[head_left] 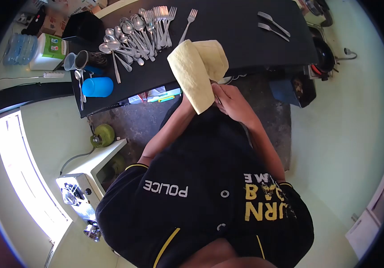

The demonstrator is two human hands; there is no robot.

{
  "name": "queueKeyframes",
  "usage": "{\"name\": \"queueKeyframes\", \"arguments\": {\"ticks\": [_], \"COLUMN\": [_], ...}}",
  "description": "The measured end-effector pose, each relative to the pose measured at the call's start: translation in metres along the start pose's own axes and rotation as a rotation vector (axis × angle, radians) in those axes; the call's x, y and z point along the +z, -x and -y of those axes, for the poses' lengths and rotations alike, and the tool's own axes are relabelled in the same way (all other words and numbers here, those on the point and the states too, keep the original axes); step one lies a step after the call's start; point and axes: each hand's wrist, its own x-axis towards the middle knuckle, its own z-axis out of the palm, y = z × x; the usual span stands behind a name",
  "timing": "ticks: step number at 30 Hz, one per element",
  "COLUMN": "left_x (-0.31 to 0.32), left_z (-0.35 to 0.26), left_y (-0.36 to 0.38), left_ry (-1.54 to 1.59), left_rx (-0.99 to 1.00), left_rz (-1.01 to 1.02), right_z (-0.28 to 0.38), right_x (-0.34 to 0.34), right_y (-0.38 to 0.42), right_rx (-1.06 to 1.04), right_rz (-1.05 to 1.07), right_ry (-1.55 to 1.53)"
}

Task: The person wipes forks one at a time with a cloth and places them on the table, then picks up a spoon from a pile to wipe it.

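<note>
A pale yellow cloth (192,73) hangs over my left hand, whose fingers are hidden beneath it; only the wrist and forearm show. Close beside the cloth, my right hand (232,102) is closed on the handle of a piece of metal cutlery (217,99), whose other end is covered by the cloth. On the black table (232,27) beyond lie a heap of spoons (127,33) and a row of forks (160,22). One fork (189,24) lies apart just behind the cloth, and two more forks (274,26) lie at the right.
A blue cup (97,87), a clear cup (70,61) and a dark container (82,60) stand at the table's left end. Large water bottles (20,49) are behind them. A dark bin (294,89) is right of the table. A green gas cylinder (104,135) stands at left.
</note>
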Motion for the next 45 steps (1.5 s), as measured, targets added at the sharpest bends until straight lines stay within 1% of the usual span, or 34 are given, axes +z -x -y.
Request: {"name": "queueKeyframes", "arguments": {"ticks": [4, 10, 12, 13, 15, 16, 18, 19, 21, 22, 24, 26, 27, 28, 29, 31, 33, 35, 37, 40, 42, 44, 45], "left_x": [0.018, 0.051, 0.059, 0.064, 0.066, 0.066, 0.053, 0.038, 0.015, 0.02, 0.023, 0.023, 0.028, 0.022, 0.017, 0.01, 0.014, 0.01, 0.006, 0.021, 0.028, 0.03, 0.03], "left_z": [0.01, 0.017, 0.008, -0.001, -0.031, -0.047, -0.053, -0.038, -0.012, -0.006, 0.019, 0.035, 0.038, 0.032, 0.029, 0.022, 0.014, 0.0, -0.021, -0.05, -0.059, -0.061, -0.062], "left_y": [0.003, 0.037, 0.044, 0.047, 0.044, 0.045, 0.059, 0.071, 0.102, 0.125, 0.157, 0.184, 0.198, 0.201, 0.201, 0.202, 0.204, 0.202, 0.203, 0.215, 0.224, 0.232, 0.235], "left_ry": [-0.006, 0.009, -0.023, -0.056, -0.372, -0.563, -0.39, 0.057, 0.377, 0.258, -0.041, -0.046, -0.043, -0.027, 0.0, 0.054, 0.035, -0.136, -0.308, -0.385, -0.4, -0.41, -0.415], "left_rx": [-0.022, -0.086, -0.033, 0.01, 0.228, 0.346, 0.191, -0.083, -0.342, -0.315, -0.169, -0.263, -0.307, -0.397, -0.416, -0.455, -0.314, -0.254, -0.207, -0.279, -0.319, -0.345, -0.351], "left_rz": [0.03, 0.077, 0.067, 0.058, 0.099, 0.113, 0.191, 0.205, 0.314, 0.426, 0.59, 0.407, 0.314, 0.3, 0.311, 0.331, 0.317, 0.402, 0.487, 0.595, 0.619, 0.624, 0.622], "right_z": [-0.008, -0.049, -0.063, -0.074, -0.099, -0.11, -0.128, -0.126, -0.12, -0.122, -0.125, -0.152, -0.154, -0.156, -0.159, -0.14, -0.152, -0.161, -0.157, -0.104, -0.101, -0.118, -0.12], "right_x": [0.007, 0.024, 0.037, 0.043, 0.054, 0.06, 0.071, 0.073, 0.081, 0.085, 0.089, 0.11, 0.115, 0.121, 0.126, 0.128, 0.13, 0.133, 0.142, 0.146, 0.132, 0.104, 0.094], "right_y": [0.036, 0.1, 0.121, 0.135, 0.164, 0.176, 0.196, 0.199, 0.198, 0.192, 0.172, 0.148, 0.15, 0.152, 0.155, 0.183, 0.201, 0.199, 0.192, 0.183, 0.173, 0.165, 0.165], "right_rx": [0.024, 0.026, 0.072, 0.112, 0.188, 0.134, 0.03, 0.002, -0.044, -0.04, -0.041, -0.202, -0.195, -0.189, -0.183, -0.02, 0.085, -0.004, -0.281, -0.351, -0.413, -0.507, -0.513], "right_rz": [-0.114, -0.26, -0.287, -0.268, -0.23, -0.278, -0.375, -0.419, -0.507, -0.513, -0.522, -0.792, -0.777, -0.761, -0.746, -0.486, -0.506, -0.632, -0.861, -0.701, -0.536, -0.316, -0.208], "right_ry": [-0.021, -0.1, -0.133, -0.189, -0.301, -0.353, -0.45, -0.445, -0.45, -0.429, -0.378, 0.037, 0.06, 0.083, 0.106, -0.042, -0.044, -0.089, -0.191, -0.803, -1.062, -1.177, -1.244]}}
